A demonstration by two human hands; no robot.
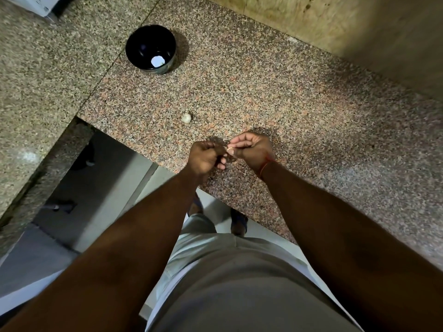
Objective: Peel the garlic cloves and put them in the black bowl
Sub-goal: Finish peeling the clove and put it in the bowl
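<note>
Mid-peel above the granite counter [299, 111]: left hand [206, 158] and right hand [254, 149] curled together, fingertips pinching a small garlic clove [229, 149] between them, mostly hidden. Well ahead, the black bowl [167, 65] with one pale piece [157, 61] inside; nearer, a garlic piece [186, 117] lying unpeeled. Next, probably: stripping the skin, then reaching forward to the bowl.

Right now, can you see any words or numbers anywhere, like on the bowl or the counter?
There are none to read.
The black bowl shows no print, only a pale patch inside that is too washed out to tell what it is.
The granite counter is speckled stone with no writing.
The garlic piece and the red thread on the right wrist carry no letters.
The white object at the top left corner shows no readable label.
</note>
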